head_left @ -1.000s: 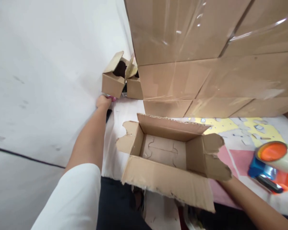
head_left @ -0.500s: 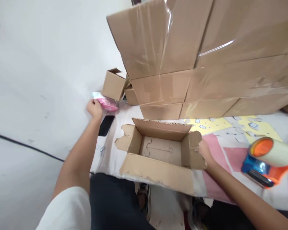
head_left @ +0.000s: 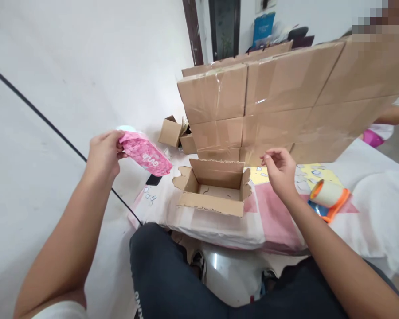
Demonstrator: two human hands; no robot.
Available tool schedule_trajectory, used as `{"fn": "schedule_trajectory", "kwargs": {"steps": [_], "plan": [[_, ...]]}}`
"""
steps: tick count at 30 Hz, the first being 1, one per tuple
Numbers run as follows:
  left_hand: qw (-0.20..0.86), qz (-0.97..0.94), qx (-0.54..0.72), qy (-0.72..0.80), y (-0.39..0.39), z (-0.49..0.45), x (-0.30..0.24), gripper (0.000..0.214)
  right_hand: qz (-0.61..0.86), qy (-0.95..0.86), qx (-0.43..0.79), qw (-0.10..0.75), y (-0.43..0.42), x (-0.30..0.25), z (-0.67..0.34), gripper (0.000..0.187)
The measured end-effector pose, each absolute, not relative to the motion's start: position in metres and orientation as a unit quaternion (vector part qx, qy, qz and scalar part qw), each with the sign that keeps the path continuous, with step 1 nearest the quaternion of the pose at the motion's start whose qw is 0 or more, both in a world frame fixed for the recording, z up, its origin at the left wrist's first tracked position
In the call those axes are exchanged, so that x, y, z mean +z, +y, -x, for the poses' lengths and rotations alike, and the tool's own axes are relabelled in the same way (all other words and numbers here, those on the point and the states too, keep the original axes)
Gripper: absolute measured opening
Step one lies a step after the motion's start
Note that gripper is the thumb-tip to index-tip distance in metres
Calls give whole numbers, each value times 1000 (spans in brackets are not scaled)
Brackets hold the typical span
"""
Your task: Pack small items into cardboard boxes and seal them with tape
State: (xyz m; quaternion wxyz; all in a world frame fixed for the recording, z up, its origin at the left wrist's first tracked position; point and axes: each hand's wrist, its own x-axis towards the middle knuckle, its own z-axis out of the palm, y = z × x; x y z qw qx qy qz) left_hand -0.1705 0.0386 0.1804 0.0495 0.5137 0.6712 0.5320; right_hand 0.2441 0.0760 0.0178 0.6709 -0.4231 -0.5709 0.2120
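My left hand [head_left: 103,153] is closed on one end of a pink printed packet [head_left: 145,153], held up in the air to the left of an open cardboard box [head_left: 214,188]. That box sits empty on the cloth-covered table with its flaps spread. Above the box's right flap hovers my right hand [head_left: 279,170], fingers loosely curled and apart, with nothing in it.
A wall of taped cartons [head_left: 279,102] stands behind the box. Two small open boxes [head_left: 176,133] sit at its left end. A tape dispenser [head_left: 327,197] lies at the right, a black phone [head_left: 153,180] at the left. Another person's arm [head_left: 394,116] shows beyond the cartons.
My left hand picked the pink packet up from beside the small boxes and lifted it toward me. My right hand let go of the box flap and rose. The view tilted up.
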Motion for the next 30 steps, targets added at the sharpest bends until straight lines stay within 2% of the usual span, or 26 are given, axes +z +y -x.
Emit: {"fn": "schedule_trajectory", "kwargs": {"steps": [2, 3, 4, 6, 7, 8, 11, 14, 15, 18, 20, 23, 27, 29, 30], "plan": [[115, -552, 554, 612, 17, 141, 196, 17, 381, -642, 170, 643, 48, 57, -232, 16], [140, -584, 554, 577, 7, 125, 202, 19, 354, -681, 172, 618, 33, 74, -222, 22], [151, -618, 541, 549, -2, 108, 207, 22, 325, -719, 189, 584, 18, 89, -211, 38], [165, -682, 498, 510, -17, 77, 211, 27, 287, -778, 239, 505, -8, 111, -186, 82], [178, -703, 479, 495, -22, 63, 211, 29, 284, -792, 264, 472, -19, 119, -175, 99], [198, -717, 465, 480, -25, 52, 210, 31, 291, -796, 286, 447, -27, 124, -165, 109], [267, -730, 457, 432, -27, 36, 199, 28, 333, -767, 346, 426, -41, 127, -149, 105], [289, -723, 495, 386, -28, 46, 176, 20, 351, -707, 410, 458, -42, 117, -149, 97], [294, -725, 492, 381, -29, 51, 166, 33, 353, -683, 428, 475, -41, 112, -150, 95], [349, -751, 406, 386, -29, 64, 130, 90, 349, -628, 448, 533, -35, 101, -146, 84], [379, -758, 370, 381, -29, 64, 110, 107, 340, -619, 432, 561, -29, 97, -140, 79], [353, -741, 432, 374, -29, 63, 94, 105, 357, -650, 378, 555, -20, 98, -135, 85], [276, -719, 487, 412, -37, 81, 97, 96, 429, -679, 140, 579, -23, 122, -150, 103], [240, -731, 479, 423, -38, 96, 99, 93, 427, -734, 52, 525, -27, 144, -155, 97], [240, -739, 469, 420, -37, 103, 98, 92, 411, -785, 47, 461, -29, 155, -155, 90]]}}
